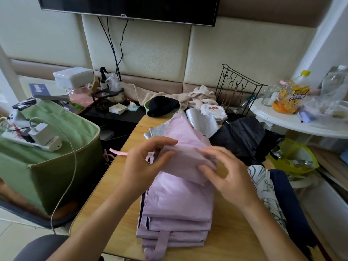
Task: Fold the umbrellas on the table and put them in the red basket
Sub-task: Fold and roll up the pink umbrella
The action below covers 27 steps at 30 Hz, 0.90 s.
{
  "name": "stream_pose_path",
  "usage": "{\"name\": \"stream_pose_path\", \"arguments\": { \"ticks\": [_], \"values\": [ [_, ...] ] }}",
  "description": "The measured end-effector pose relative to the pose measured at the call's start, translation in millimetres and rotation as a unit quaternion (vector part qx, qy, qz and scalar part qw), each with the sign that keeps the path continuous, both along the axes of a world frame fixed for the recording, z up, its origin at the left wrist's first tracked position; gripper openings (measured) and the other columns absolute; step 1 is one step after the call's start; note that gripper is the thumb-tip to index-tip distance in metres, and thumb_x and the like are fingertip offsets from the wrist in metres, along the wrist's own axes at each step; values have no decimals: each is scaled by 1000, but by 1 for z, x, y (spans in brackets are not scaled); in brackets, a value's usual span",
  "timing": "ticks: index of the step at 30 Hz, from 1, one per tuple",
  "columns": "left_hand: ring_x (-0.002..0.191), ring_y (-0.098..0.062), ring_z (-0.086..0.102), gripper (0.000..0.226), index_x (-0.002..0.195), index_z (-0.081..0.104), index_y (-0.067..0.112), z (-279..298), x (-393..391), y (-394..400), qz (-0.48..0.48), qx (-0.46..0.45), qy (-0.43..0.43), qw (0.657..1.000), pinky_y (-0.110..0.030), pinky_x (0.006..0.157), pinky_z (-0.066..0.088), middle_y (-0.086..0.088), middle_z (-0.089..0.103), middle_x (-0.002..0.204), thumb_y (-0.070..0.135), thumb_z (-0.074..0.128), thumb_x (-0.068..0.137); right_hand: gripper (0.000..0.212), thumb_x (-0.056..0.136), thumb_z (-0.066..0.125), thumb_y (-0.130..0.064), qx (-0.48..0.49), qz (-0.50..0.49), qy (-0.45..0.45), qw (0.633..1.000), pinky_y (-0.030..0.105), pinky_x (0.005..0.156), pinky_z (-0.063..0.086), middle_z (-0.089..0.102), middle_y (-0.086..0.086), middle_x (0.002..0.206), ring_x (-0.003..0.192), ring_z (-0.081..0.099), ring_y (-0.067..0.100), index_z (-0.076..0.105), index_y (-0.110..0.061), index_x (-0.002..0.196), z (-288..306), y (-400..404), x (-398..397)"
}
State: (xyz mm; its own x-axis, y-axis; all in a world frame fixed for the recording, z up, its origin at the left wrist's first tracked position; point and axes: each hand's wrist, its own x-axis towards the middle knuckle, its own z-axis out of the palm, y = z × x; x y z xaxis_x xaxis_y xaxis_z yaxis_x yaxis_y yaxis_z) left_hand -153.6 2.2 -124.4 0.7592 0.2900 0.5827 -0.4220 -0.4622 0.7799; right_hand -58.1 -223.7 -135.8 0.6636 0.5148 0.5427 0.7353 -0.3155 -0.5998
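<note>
The lilac umbrella [177, 200] lies on the wooden table [116, 210] directly before me, canopy gathered into flat pleats, strap loop toward the near edge. My left hand [145, 166] pinches a fold at the upper part of the canopy; my right hand [226, 172] presses and curls over the same fold from the other side. I judge the step to be mid-fold: pleats still need wrapping tight and the pink strap [118, 152] fastening. A black umbrella [243, 137] waits beyond, a patterned one [263, 187] at my right. No red basket is in view. The green fabric bin [56, 166] at left carries a power strip and charger [40, 137] on top.
</note>
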Motion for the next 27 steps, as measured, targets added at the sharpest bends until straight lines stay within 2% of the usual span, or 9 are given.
{"name": "stream_pose_path", "arguments": {
  "ticks": [2, 3, 5, 8, 11, 14, 18, 23, 27],
  "values": [
    [89, -11, 60, 32, 116, 72, 23, 0, 4, 0, 16, 15, 6, 1000, -17, 82, 47, 18, 66, 96, 7, 78, 89, 2, 94, 76, -20, 2, -17, -33, 999, 34, 82, 52, 63, -10, 83, 82, 63, 13, 75, -19, 95, -2, 4, 3],
    [93, -12, 59, 37, 120, 70, 24, 0, 7, 1, 25, 25, 10, 999, -18, 83, 47, 15, 63, 99, 9, 79, 88, 9, 94, 76, -16, 8, -30, -40, 999, 37, 77, 51, 59, -8, 76, 75, 61, 15, 72, -16, 86, -3, 6, 4],
    [105, -11, 56, 44, 124, 67, 26, -1, 14, 4, 39, 48, 23, 998, -16, 91, 44, 8, 55, 111, 14, 82, 85, 14, 94, 75, -12, 15, -31, -35, 999, 36, 68, 49, 57, -6, 74, 73, 59, 17, 68, -15, 82, 0, 9, 4],
    [121, -10, 53, 27, 110, 72, 25, 0, 22, 7, 33, 57, 29, 997, -15, 99, 40, 10, 55, 123, 16, 82, 86, 11, 94, 75, -12, 22, -28, -47, 998, 25, 64, 47, 60, -6, 79, 76, 60, 17, 69, -17, 87, 5, 11, 4],
    [100, -9, 63, 14, 98, 70, 17, 1, 23, 6, -4, 16, 34, 999, -26, 86, 51, 12, 67, 100, 6, 75, 91, 6, 94, 75, -17, 31, -24, -43, 998, 17, 71, 47, 66, -6, 89, 86, 63, 14, 70, -17, 98, 6, 8, 6],
    [85, -8, 62, 11, 93, 67, 15, 1, 23, 5, -20, -13, 41, 999, -32, 77, 50, 9, 67, 87, 4, 71, 94, 17, 93, 77, -23, 28, -25, -5, 999, 15, 80, 49, 69, -12, 101, 97, 66, 10, 70, -19, 108, 5, 3, 6],
    [84, -10, 63, 8, 95, 68, 14, -2, 25, 6, -31, -40, 44, 998, -31, 76, 50, 11, 68, 86, 8, 72, 94, 10, 95, 74, -21, 28, -51, -34, 998, 35, 72, 54, 68, -12, 83, 83, 67, 14, 69, -21, 86, 1, 0, 9],
    [80, -11, 62, 7, 94, 66, 9, -4, 24, 8, -38, -68, 21, 997, -26, 73, 50, 9, 66, 82, 5, 72, 93, 8, 94, 76, -24, 69, -45, 10, 997, 30, 82, 56, 73, -14, 95, 94, 70, 14, 75, -21, 101, 2, -1, 4],
    [82, -13, 62, 6, 95, 66, 7, -5, 24, 10, -48, -66, 19, 996, -30, 75, 51, 2, 67, 85, 5, 72, 93, 5, 96, 73, -19, 81, -57, -10, 995, 39, 79, 57, 74, -11, 91, 90, 71, 13, 77, -16, 95, -1, -5, 8]
  ]
}}
